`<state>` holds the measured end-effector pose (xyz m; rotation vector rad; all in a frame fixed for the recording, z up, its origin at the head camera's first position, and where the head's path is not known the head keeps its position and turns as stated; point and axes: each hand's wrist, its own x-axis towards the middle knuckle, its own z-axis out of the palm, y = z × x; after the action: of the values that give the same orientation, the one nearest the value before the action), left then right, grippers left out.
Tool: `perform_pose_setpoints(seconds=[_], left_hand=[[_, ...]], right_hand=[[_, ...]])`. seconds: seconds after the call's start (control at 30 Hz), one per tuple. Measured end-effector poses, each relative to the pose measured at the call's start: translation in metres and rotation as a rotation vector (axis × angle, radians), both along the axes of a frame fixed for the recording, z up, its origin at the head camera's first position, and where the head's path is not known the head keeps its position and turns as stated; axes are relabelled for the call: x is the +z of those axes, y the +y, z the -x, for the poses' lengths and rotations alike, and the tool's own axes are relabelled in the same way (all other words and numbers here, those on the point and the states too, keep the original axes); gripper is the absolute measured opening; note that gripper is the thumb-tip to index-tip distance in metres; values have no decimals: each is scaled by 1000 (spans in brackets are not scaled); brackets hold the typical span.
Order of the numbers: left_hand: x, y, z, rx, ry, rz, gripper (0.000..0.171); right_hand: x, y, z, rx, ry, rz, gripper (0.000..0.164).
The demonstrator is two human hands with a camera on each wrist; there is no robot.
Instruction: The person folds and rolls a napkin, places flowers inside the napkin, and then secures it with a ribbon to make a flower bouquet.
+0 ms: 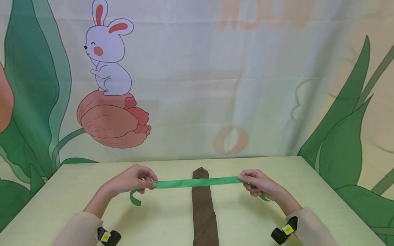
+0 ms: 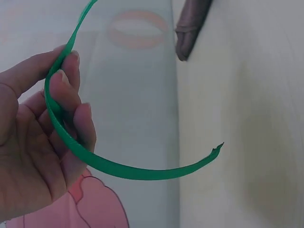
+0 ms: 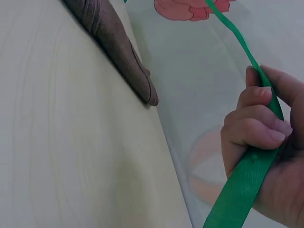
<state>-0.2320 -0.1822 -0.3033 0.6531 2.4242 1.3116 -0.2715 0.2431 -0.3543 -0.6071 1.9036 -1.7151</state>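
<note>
Head view: green ribbon (image 1: pixel 178 184), pinched in curled fingers (image 1: pixel 147 173) of left hand (image 1: pixel 132 180) and right hand (image 1: pixel 261 183), is stretched above brown cloth (image 1: pixel 204 212).

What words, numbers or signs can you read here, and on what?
Nothing reads with certainty.
Orange lettering on the backdrop: cut off and too faint to read.
Orange ring lower down: maybe an "O"; I cannot tell.
Yellow labels on the black wrist devices: too small to read.
Green ribbon: no writing visible.

Room flanks the brown cloth (image 1: pixel 204 213); green ribbon (image 1: pixel 198 183) crosses above it.
</note>
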Motion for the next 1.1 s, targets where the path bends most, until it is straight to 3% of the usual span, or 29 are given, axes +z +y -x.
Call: perform_pose_setpoints(seconds=[0.13,0.33,0.6,0.9,1.1], left_hand=[[-14,3,12,45,20,27,15],[-33,5,35,122,41,52,15],[-49,18,69,288,71,115,13],[-68,38,101,466,110,185,11],[-71,47,114,496,156,244,11]], right_hand=[[-7,-2,10,-76,11,-88,22],[-16,-10,27,-121,72,-182,30],[-24,-26,52,-273,162,-340,35],[-32,-35,75,-419,223,-392,26],[-35,-39,90,-497,216,-411,24]])
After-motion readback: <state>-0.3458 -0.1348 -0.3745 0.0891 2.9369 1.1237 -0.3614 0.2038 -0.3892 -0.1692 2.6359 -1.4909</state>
